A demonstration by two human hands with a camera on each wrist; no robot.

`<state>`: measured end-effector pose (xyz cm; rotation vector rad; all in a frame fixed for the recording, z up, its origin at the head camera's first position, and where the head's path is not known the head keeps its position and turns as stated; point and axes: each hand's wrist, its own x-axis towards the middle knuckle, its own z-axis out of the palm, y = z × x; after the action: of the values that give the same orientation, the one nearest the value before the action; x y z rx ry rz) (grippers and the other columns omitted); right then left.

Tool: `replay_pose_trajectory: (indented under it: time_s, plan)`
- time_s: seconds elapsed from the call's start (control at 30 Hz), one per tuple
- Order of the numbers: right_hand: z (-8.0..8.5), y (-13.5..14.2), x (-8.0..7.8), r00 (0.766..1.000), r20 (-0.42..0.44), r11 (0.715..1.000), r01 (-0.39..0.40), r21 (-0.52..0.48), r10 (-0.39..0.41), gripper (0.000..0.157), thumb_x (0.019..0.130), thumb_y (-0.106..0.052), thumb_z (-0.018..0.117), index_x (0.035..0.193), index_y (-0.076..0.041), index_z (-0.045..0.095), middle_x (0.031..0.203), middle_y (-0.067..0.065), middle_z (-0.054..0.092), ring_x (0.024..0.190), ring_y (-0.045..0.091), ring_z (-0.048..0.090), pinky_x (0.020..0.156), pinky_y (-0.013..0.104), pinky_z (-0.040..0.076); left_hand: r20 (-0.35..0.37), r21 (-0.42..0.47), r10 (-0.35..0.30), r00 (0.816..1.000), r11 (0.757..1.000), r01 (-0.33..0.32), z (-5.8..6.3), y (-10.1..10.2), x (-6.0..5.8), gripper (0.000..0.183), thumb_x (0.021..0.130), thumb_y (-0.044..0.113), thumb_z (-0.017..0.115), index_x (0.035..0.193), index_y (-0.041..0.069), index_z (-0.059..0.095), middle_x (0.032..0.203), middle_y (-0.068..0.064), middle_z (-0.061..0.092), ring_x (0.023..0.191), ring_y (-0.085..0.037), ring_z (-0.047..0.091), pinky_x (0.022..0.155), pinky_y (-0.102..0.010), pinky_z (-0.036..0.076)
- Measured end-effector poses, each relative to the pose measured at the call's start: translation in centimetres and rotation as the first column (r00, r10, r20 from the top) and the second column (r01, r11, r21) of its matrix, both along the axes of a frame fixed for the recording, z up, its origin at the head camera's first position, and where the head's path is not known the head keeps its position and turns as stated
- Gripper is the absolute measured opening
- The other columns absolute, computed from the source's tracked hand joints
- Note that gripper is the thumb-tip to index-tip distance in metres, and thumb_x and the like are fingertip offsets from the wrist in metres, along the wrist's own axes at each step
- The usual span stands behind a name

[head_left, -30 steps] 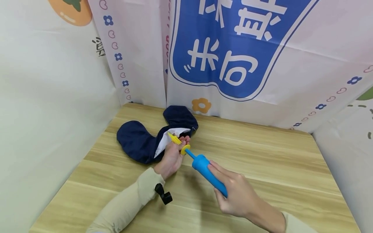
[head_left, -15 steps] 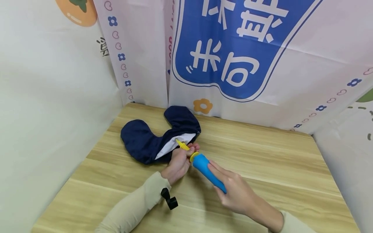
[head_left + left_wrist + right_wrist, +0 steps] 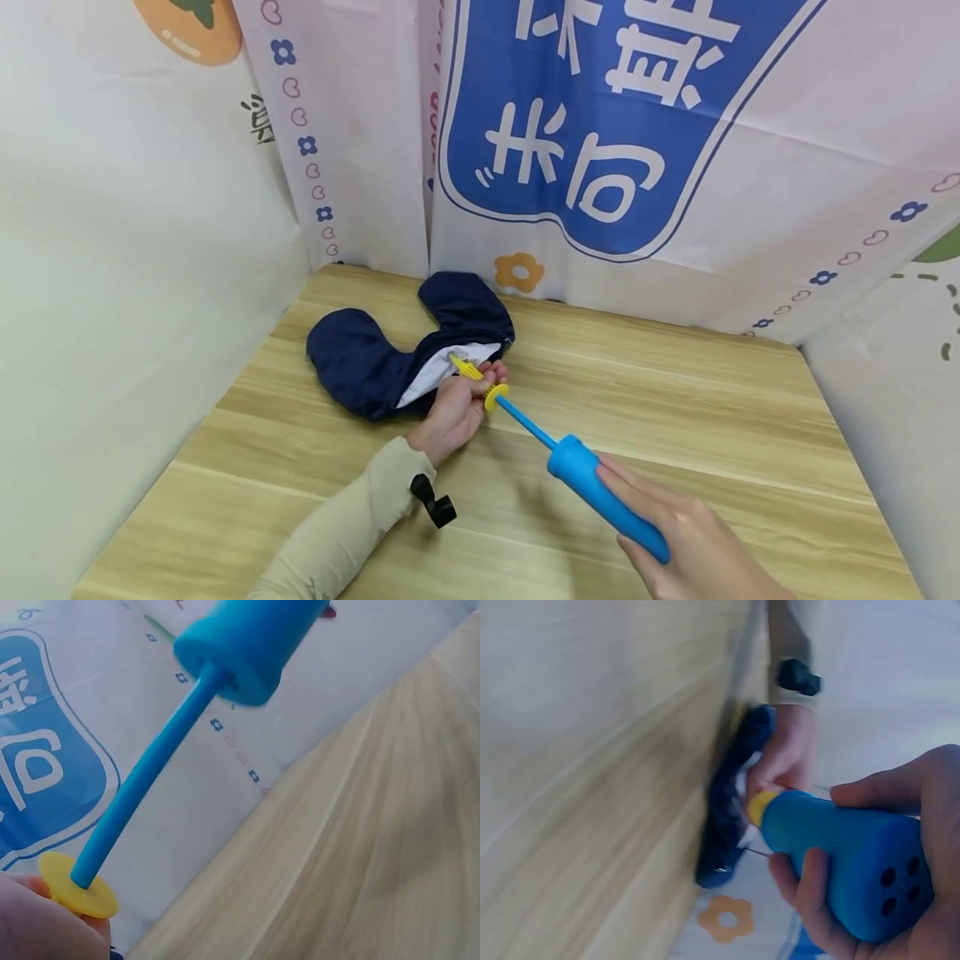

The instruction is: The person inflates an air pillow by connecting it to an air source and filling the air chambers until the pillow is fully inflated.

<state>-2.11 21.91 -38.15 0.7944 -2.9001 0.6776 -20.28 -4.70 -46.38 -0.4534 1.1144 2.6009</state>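
A blue hand pump (image 3: 600,487) with a yellow end piece points at a navy U-shaped neck pillow (image 3: 356,362) lying on the table. My right hand (image 3: 693,542) grips the pump's blue barrel; in the right wrist view fingers and thumb wrap around the barrel (image 3: 855,855). A length of blue rod (image 3: 142,784) shows between barrel and yellow disc (image 3: 79,885). My left hand (image 3: 453,412) holds the yellow end just behind the disc, beside the pillow's opening. White lining (image 3: 431,375) shows there, with the yellow ribbed tip (image 3: 465,367) over it. Whether the tip joins anything inside is unclear.
The pale wooden table (image 3: 712,433) runs back to a printed curtain (image 3: 375,150) with a blue sign. White side walls (image 3: 150,250) stand left and right. A black camera mount (image 3: 433,502) sits on the left wrist.
The right hand first pushed the barrel up to the yellow disc, then drew it back down-right, baring more rod. The left hand shifted slightly right with the yellow end.
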Motion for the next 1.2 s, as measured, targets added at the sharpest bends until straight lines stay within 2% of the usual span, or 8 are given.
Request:
replay_pose_trajectory:
  time_s: [0.17,0.3,0.37,0.53,0.77,0.9,1.0,1.2]
  plan:
    - [0.2,-0.7,0.3,0.99,-0.137,0.999,-0.02,0.027,0.023,0.082,0.076,-0.014,0.09,0.152,-0.02,0.059,0.148,0.004,0.066,0.099,0.011,0.076,0.073,0.027,0.063,-0.031,0.002,0.037,0.999,0.999,-0.037,-0.4,0.2,0.8,0.021,0.105,-0.009,0.046,0.125,-0.007,0.053,0.104,-0.004,0.071,0.094,-0.009,0.071,0.087,-0.019,0.06]
    - [0.0,-3.1,-0.7,0.967,-0.244,0.998,-0.069,0.015,0.07,0.076,0.07,-0.009,0.088,0.143,-0.011,0.067,0.143,0.008,0.069,0.098,0.017,0.079,0.07,0.03,0.065,-0.025,-0.022,0.079,0.997,0.997,-0.079,-0.4,0.3,2.1,0.023,0.108,-0.005,0.044,0.13,-0.008,0.05,0.108,-0.004,0.068,0.097,-0.008,0.069,0.091,-0.018,0.058]
    - [-0.3,-4.1,-1.4,0.968,-0.238,0.997,-0.083,0.008,0.082,0.073,0.07,-0.007,0.086,0.14,-0.008,0.068,0.141,0.011,0.07,0.099,0.022,0.08,0.07,0.034,0.066,-0.02,-0.054,0.071,0.997,0.996,-0.072,-0.5,0.3,2.6,0.028,0.108,-0.004,0.043,0.134,-0.01,0.051,0.112,-0.005,0.066,0.099,-0.008,0.067,0.092,-0.017,0.057]
    - [-2.0,-6.0,-3.3,0.975,-0.212,0.998,-0.063,-0.012,0.059,0.069,0.07,-0.006,0.08,0.139,-0.006,0.069,0.14,0.011,0.07,0.1,0.021,0.079,0.072,0.036,0.066,-0.018,-0.135,0.028,0.999,0.99,-0.03,-0.6,0.4,3.6,0.039,0.11,-0.001,0.041,0.147,-0.012,0.048,0.124,-0.009,0.064,0.108,-0.008,0.065,0.096,-0.016,0.055]
    - [-4.1,-7.8,-5.4,0.95,-0.306,0.997,-0.074,-0.027,0.063,0.071,0.069,-0.01,0.083,0.138,-0.002,0.069,0.14,0.016,0.07,0.102,0.022,0.079,0.073,0.036,0.066,-0.05,-0.16,-0.014,0.999,0.987,0.006,-0.4,0.8,4.0,0.036,0.109,0.003,0.047,0.141,-0.011,0.053,0.114,-0.003,0.072,0.107,-0.01,0.067,0.092,-0.018,0.056]
    - [-3.7,-7.0,-5.6,0.962,-0.264,0.996,-0.086,-0.032,0.074,0.069,0.073,-0.008,0.083,0.14,-0.002,0.067,0.143,0.015,0.068,0.103,0.02,0.078,0.075,0.036,0.066,-0.047,-0.084,-0.006,0.999,0.996,0.002,-0.3,0.8,3.7,0.033,0.108,-0.001,0.048,0.139,-0.011,0.048,0.107,0.0,0.071,0.101,-0.008,0.07,0.091,-0.018,0.058]
    - [-3.4,-5.8,-5.2,0.974,-0.208,0.995,-0.094,-0.023,0.087,0.069,0.079,-0.007,0.084,0.145,-0.005,0.063,0.15,0.012,0.063,0.109,0.021,0.077,0.081,0.038,0.066,-0.032,-0.032,0.031,0.999,0.999,-0.032,-0.4,0.4,3.0,0.029,0.106,-0.006,0.05,0.135,-0.008,0.047,0.111,-0.005,0.072,0.096,-0.009,0.074,0.091,-0.02,0.06]
    - [-3.0,-2.8,-3.1,0.993,-0.101,0.998,-0.061,-0.017,0.059,0.072,0.084,-0.012,0.087,0.151,-0.013,0.059,0.157,0.004,0.056,0.124,0.028,0.071,0.09,0.044,0.064,0.016,-0.044,0.045,0.999,0.998,-0.045,-0.7,-0.4,2.0,0.024,0.105,-0.009,0.051,0.128,-0.005,0.05,0.113,-0.011,0.074,0.091,-0.011,0.075,0.088,-0.024,0.062]
